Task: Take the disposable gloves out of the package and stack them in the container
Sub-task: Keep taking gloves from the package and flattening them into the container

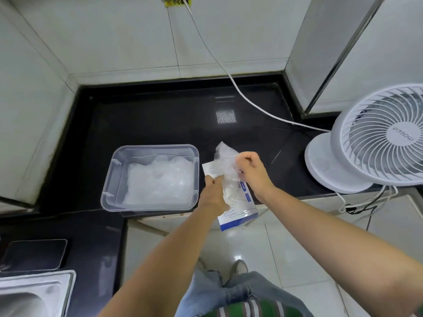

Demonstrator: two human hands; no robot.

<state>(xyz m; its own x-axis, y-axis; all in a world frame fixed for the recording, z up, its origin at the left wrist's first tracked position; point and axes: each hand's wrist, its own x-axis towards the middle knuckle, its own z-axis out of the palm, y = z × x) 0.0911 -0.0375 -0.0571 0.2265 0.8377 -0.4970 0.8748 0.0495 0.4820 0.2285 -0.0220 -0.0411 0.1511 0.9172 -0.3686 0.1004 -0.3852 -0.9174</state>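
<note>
- The package [240,210], a white and blue box, lies on the black counter [160,124] just right of the clear container [109,179]. Its near end seems to hang over the counter's front edge.
- The package's long axis runs from far-left to near-right, so its far end points toward the container's right wall.
- The right hand [251,172] pinches 1 thin translucent glove [225,160] between curled fingers and lifts it out of the package's top.
- The glove stands drawn out, with its long axis roughly along the package. Its crumpled free end is up and away from the person, and its lower end is down at the opening.
- The left hand [214,194] lies on the package's left side and steadies it. I cannot tell whether its fingers curl round the edge or just press flat.
- The container already holds a flattish pile of gloves [160,181], so the task looks well under way.
- To do this step well, I would keep the left hand's weight on the package so the overhanging end does not tip.
- The pull should go straight up along the glove's length until its tail comes free and no second glove drags out with it.
- Then the glove can be carried left and laid flat on the pile, lined up with it.
- The white fan [377,138] stands at the right, and its air could lift so light a film.
</note>
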